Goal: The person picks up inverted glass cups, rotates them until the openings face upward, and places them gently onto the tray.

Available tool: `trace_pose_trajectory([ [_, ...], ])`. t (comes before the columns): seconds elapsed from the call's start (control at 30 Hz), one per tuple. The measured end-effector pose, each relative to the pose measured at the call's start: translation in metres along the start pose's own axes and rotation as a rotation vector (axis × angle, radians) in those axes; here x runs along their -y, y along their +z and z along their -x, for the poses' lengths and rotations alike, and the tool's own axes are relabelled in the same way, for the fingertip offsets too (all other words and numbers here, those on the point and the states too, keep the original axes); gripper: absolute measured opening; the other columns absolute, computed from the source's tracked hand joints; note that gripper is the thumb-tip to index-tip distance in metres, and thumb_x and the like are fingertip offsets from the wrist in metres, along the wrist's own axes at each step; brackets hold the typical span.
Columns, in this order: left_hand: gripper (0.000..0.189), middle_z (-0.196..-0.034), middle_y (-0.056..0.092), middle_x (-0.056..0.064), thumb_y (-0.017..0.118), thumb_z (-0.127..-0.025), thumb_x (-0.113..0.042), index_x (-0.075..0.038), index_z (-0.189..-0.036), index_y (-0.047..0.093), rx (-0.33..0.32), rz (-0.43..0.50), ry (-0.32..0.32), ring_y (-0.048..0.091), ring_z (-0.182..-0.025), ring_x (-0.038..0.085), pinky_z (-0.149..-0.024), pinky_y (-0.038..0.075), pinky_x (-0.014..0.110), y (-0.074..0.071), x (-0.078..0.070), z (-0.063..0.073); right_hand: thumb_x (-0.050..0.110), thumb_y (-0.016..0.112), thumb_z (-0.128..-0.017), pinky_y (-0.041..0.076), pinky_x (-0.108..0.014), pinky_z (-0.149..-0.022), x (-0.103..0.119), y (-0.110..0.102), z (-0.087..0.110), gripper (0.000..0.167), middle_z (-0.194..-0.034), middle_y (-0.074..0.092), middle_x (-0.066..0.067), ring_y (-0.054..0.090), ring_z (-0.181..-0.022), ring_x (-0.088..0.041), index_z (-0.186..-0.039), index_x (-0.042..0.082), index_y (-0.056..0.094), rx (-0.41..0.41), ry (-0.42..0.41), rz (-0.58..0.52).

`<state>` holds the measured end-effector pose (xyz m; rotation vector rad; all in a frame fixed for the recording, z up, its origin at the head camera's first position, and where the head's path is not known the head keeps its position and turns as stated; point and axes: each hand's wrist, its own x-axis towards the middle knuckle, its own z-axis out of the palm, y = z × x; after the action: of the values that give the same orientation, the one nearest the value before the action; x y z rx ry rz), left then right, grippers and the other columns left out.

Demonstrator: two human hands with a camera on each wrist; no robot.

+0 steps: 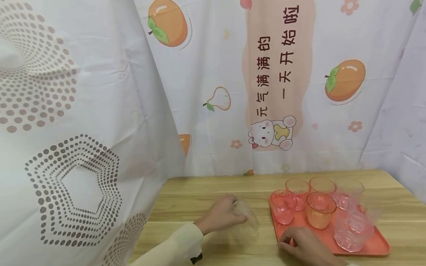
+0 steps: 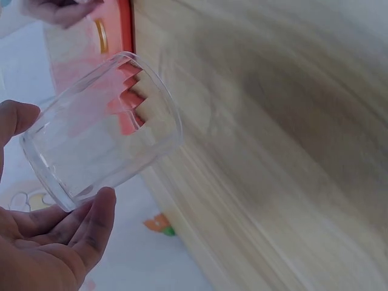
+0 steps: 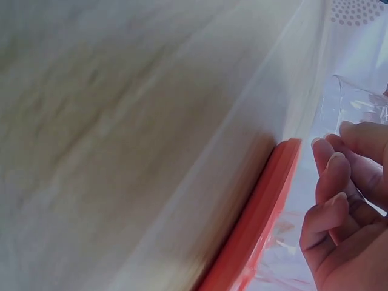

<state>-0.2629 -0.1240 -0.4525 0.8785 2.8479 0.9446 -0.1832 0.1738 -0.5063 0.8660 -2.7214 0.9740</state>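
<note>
My left hand grips a clear drinking glass near one end, its thumb on one side and fingers on the other. The glass is tilted above the wooden table, left of a red tray. Beside the tray's left front edge is my right hand, its fingers loosely curled with nothing between them. On the tray stand an amber-tinted glass and several clear glasses that look reddish against it. In the right wrist view, the right-hand fingers appear close to the tray's rim.
The wood-grain table stretches left of the tray and beyond it. Patterned white curtains hang behind the table and along its left side. A clear glass leans or lies at the tray's front right.
</note>
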Motion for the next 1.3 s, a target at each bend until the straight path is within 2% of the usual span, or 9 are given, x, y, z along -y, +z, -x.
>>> trace_pose_trajectory([
  [0.1,0.045,-0.087,0.061,-0.008,0.078,-0.086,-0.047,-0.011,-0.109,0.067,0.012,0.051,0.021,0.055,-0.071,0.006,-0.058,0.049,0.025,0.003,-0.004,0.003,0.033,0.075,-0.095,0.043,-0.021,-0.058,0.001,0.002,-0.001,0.013,-0.074,0.061,0.022,0.048,-0.066,0.004,-0.085,0.025,0.077,0.017,0.025,-0.038],
  [0.23,0.033,-0.091,0.062,-0.007,0.079,-0.088,-0.040,-0.015,-0.106,0.066,0.032,0.125,0.011,0.057,-0.075,0.006,-0.062,0.050,0.026,0.005,-0.008,0.008,0.033,0.071,-0.098,0.042,-0.021,-0.057,0.002,0.005,-0.002,0.018,-0.073,0.063,0.018,0.048,-0.065,0.003,-0.084,0.023,0.076,0.039,0.025,-0.097],
  [0.3,0.031,-0.092,0.063,-0.006,0.079,-0.088,-0.037,-0.015,-0.105,0.065,0.041,0.157,0.001,0.057,-0.076,0.007,-0.062,0.051,0.027,0.005,-0.010,0.011,0.034,0.069,-0.099,0.042,-0.021,-0.056,0.004,0.006,-0.003,0.021,-0.073,0.063,0.016,0.048,-0.064,0.003,-0.083,0.022,0.076,0.053,0.031,-0.136],
  [0.47,0.038,-0.093,0.063,-0.006,0.076,-0.088,-0.046,-0.015,-0.108,0.066,0.064,0.195,-0.038,0.057,-0.078,0.007,-0.063,0.050,0.028,0.006,-0.011,0.014,0.034,0.065,-0.102,0.043,-0.022,-0.051,0.006,0.010,-0.004,0.027,-0.066,0.060,0.012,0.049,-0.056,0.002,-0.082,0.018,0.074,0.090,0.083,-0.245],
  [0.63,0.044,-0.098,0.063,-0.008,0.077,-0.086,-0.050,-0.017,-0.113,0.066,0.077,0.251,-0.096,0.060,-0.086,0.008,-0.069,0.053,0.029,0.009,-0.011,0.017,0.029,0.061,-0.104,0.045,-0.023,-0.049,0.006,0.013,-0.004,0.031,-0.061,0.056,0.005,0.050,-0.051,-0.002,-0.084,0.008,0.072,0.134,0.179,-0.439],
  [0.9,0.039,-0.100,0.062,-0.006,0.080,-0.086,-0.043,-0.020,-0.111,0.062,0.093,0.325,-0.142,0.059,-0.090,0.011,-0.072,0.052,0.030,0.012,-0.011,0.019,0.026,0.063,-0.104,0.041,-0.020,-0.050,0.012,0.010,-0.008,0.035,-0.071,0.059,-0.002,0.049,-0.056,-0.007,-0.109,-0.007,0.070,0.106,0.377,-0.777],
  [1.07,0.042,-0.104,0.062,-0.008,0.084,-0.085,-0.039,-0.022,-0.116,0.062,0.137,0.357,-0.092,0.060,-0.094,0.009,-0.081,0.053,0.028,0.012,-0.004,0.020,0.028,0.064,-0.103,0.039,-0.021,-0.050,0.017,0.004,-0.011,0.035,-0.070,0.057,-0.003,0.046,-0.057,-0.007,-0.113,-0.005,0.068,0.072,0.455,-0.854],
  [1.17,0.043,-0.105,0.063,-0.009,0.085,-0.085,-0.035,-0.021,-0.118,0.061,0.180,0.367,-0.053,0.062,-0.095,0.008,-0.084,0.053,0.026,0.012,0.001,0.022,0.026,0.064,-0.103,0.039,-0.021,-0.050,0.019,0.001,-0.011,0.034,-0.073,0.058,-0.005,0.045,-0.057,-0.007,-0.114,-0.006,0.067,0.057,0.442,-0.878],
  [1.3,0.052,-0.106,0.063,-0.007,0.084,-0.086,-0.032,-0.010,-0.126,0.060,0.213,0.371,-0.030,0.063,-0.096,0.007,-0.085,0.054,0.025,0.012,0.001,0.025,0.021,0.066,-0.101,0.039,-0.020,-0.051,0.023,-0.004,-0.012,0.032,-0.088,0.067,-0.011,0.044,-0.057,-0.006,-0.115,-0.008,0.066,0.005,0.411,-0.847],
])
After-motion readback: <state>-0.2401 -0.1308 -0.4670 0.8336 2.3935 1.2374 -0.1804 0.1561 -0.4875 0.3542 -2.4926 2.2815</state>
